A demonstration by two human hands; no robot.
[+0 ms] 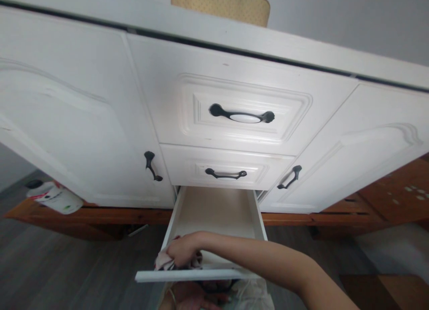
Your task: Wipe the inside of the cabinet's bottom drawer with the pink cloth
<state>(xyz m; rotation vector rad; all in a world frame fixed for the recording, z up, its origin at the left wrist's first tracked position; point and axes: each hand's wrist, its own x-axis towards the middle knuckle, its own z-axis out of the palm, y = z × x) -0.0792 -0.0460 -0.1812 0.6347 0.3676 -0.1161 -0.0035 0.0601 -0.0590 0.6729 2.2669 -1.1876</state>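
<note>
Head view: my right hand (181, 252) closes its grip on soft, crumpled pale cloth (162, 261) inside the open smooth white drawer (217, 209); my left hand (191, 299), below the drawer front, grip unclear.

White cabinet (83, 122) seen from low down, two closed drawers stacked in the middle, each with a dark handle; upper handle (241, 115) has a white inlay. Bottom drawer (214, 211) pulled out, pale interior mostly bare. Right hand (182, 252) reaches over the drawer's front edge into its near left corner, fingers closed on a pinkish cloth (162, 261). Left hand (191, 299) sits below the drawer front, partly hidden, a thin bangle at the wrist, touching light fabric (251, 294) and something dark; grip not discernible. White bottle (55, 197) lies at the cabinet's left foot. Grey wood floor (67, 265).
</note>
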